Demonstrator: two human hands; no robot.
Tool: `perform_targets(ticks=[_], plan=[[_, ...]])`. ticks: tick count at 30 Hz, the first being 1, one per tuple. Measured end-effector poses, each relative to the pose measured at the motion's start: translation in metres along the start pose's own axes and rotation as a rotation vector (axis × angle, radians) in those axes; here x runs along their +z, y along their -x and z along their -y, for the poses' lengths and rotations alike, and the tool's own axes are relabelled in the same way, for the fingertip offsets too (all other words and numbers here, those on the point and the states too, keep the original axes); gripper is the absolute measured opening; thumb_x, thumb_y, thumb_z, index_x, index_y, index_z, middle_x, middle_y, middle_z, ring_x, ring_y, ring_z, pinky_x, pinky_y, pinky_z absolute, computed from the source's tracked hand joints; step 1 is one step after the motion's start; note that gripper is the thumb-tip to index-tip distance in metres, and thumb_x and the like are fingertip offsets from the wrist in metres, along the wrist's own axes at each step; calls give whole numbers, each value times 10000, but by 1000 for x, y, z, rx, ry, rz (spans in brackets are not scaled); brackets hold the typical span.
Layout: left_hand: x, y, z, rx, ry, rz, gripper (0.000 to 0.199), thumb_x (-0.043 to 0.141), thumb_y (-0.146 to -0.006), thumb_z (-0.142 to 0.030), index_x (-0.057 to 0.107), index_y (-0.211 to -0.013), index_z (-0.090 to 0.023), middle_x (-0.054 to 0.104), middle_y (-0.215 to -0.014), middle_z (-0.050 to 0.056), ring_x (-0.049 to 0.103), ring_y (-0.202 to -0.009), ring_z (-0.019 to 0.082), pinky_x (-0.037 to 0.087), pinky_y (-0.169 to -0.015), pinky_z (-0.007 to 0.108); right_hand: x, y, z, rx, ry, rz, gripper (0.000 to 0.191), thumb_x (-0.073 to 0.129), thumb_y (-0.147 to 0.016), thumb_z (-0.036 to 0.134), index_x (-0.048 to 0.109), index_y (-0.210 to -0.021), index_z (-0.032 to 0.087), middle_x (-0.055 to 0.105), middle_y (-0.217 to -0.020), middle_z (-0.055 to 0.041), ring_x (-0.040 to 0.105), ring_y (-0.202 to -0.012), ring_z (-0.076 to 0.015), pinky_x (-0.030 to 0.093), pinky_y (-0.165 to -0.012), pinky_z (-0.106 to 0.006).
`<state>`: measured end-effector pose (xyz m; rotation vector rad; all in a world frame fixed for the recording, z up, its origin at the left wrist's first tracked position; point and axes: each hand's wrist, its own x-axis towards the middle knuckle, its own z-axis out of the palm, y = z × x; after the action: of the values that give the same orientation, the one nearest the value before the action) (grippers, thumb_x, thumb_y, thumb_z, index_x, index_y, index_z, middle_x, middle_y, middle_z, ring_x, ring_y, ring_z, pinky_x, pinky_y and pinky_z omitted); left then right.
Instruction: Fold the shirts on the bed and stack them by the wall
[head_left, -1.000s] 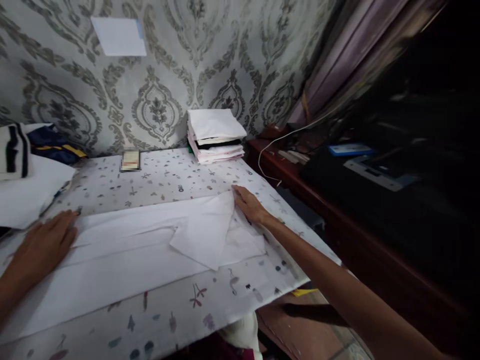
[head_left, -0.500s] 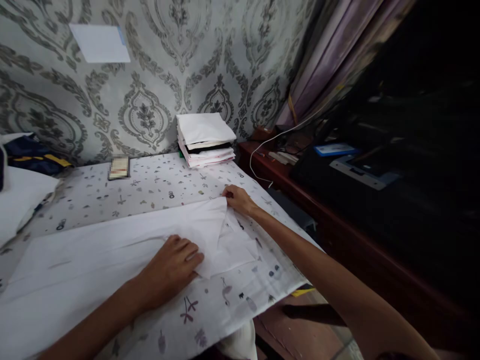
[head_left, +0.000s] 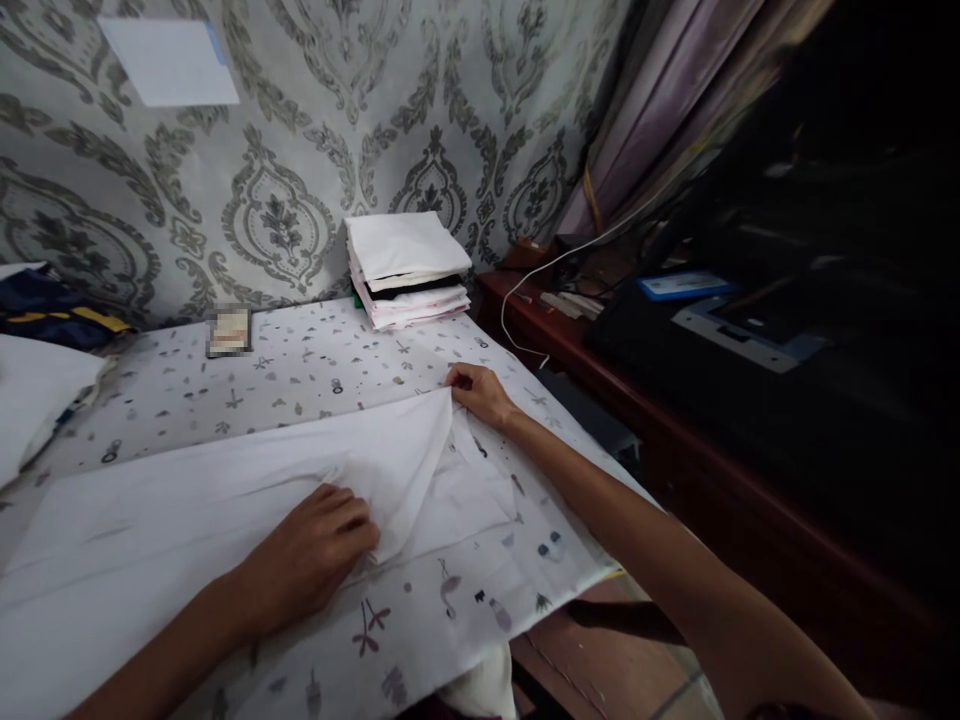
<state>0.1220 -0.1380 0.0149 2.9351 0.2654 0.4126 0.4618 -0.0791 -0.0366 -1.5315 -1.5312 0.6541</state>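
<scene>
A white cloth lies flat across the patterned table cover, with its right end turned over at a slant. My right hand pinches the cloth's far right corner between thumb and fingers. Nearer to me, my left hand rests on the front part of the cloth, its fingers curled together on the fabric beside the turned part. A thinner white layer shows on the table between the two hands and to the right.
A stack of folded cloths stands at the back by the wall. A small card-like item lies left of it. White and navy clothes are at the left. A red-brown desk with a white cable runs along the right.
My left hand has slid a little to the left, and its fingers are drawn closer together. The cloth's front right part has shifted left with it. My right hand stays at the corner.
</scene>
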Motion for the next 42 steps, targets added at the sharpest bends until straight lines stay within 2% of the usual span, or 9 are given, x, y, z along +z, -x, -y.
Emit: perform_targets(ticks=[4, 9, 12, 15, 25, 33, 37, 39, 42], plan=[[2, 1, 0, -38, -22, -118, 238, 395, -964, -97, 602, -903, -198, 642, -789, 33, 569, -705, 176, 451, -674, 316, -1, 0, -1, -7, 3, 6, 92, 583, -682, 163, 636, -751, 192, 600, -711, 24, 522, -678, -137, 417, -658, -262], [-9, -4, -1, -204, 44, -233, 188, 427, -987, -168, 608, -940, -187, 645, -802, 33, 602, -712, 153, 476, -622, 266, -3, 1, -3, -164, 63, 119, 289, 648, -762, 224, 745, -1035, 224, 658, -943, -24, 575, -814, -151, 461, -772, -280], [-16, -11, -2, -261, 100, -280, 197, 424, -995, -183, 610, -928, -190, 636, -800, 30, 608, -707, 137, 487, -612, 245, 0, 0, -6, -204, 52, 112, 218, 635, -794, 239, 781, -955, 230, 670, -938, -38, 607, -844, -161, 473, -802, -290], [-19, -17, -4, -208, 39, -306, 229, 415, -995, -169, 640, -964, -193, 659, -828, 45, 626, -748, 150, 504, -648, 267, 4, -4, -9, -121, 35, -7, 201, 605, -804, 214, 781, -901, 225, 700, -893, -32, 626, -850, -169, 483, -812, -295], [10, -25, -6, 0, -213, -161, 268, 412, -957, -72, 631, -834, -166, 624, -760, 38, 524, -673, 168, 432, -622, 321, 8, -11, -4, -12, 263, -108, 197, 624, -767, 154, 783, -866, 216, 685, -844, -30, 603, -792, -176, 472, -777, -303], [22, -17, -6, -31, -181, -9, 249, 417, -965, -97, 621, -849, -179, 624, -798, 43, 537, -730, 182, 405, -669, 328, -2, -15, -4, -3, 249, -26, 213, 604, -780, 148, 774, -896, 204, 707, -884, -43, 629, -831, -191, 508, -821, -323], [18, -16, -12, -72, -117, 14, 200, 444, -979, -190, 640, -1014, -168, 667, -925, 72, 573, -826, 205, 430, -733, 354, -1, -5, 14, -56, 367, -33, 388, 500, -810, 94, 743, -1100, 181, 709, -1049, -96, 648, -950, -237, 516, -925, -402], [14, -14, -13, -89, -49, -13, 225, 440, -981, -223, 629, -1085, -164, 678, -973, 83, 588, -875, 211, 450, -781, 367, 10, 11, 34, -177, 395, -32, 422, 456, -860, 116, 701, -1196, 187, 669, -1201, -110, 623, -1104, -257, 487, -1012, -437], [3, -6, -8, -186, 59, -83, 247, 436, -986, -272, 632, -1107, -182, 687, -994, 84, 610, -917, 215, 481, -832, 375, 38, 41, 69, -340, 421, 112, 417, 406, -970, 255, 613, -1327, 195, 561, -1414, -116, 508, -1322, -266, 421, -1113, -462]])
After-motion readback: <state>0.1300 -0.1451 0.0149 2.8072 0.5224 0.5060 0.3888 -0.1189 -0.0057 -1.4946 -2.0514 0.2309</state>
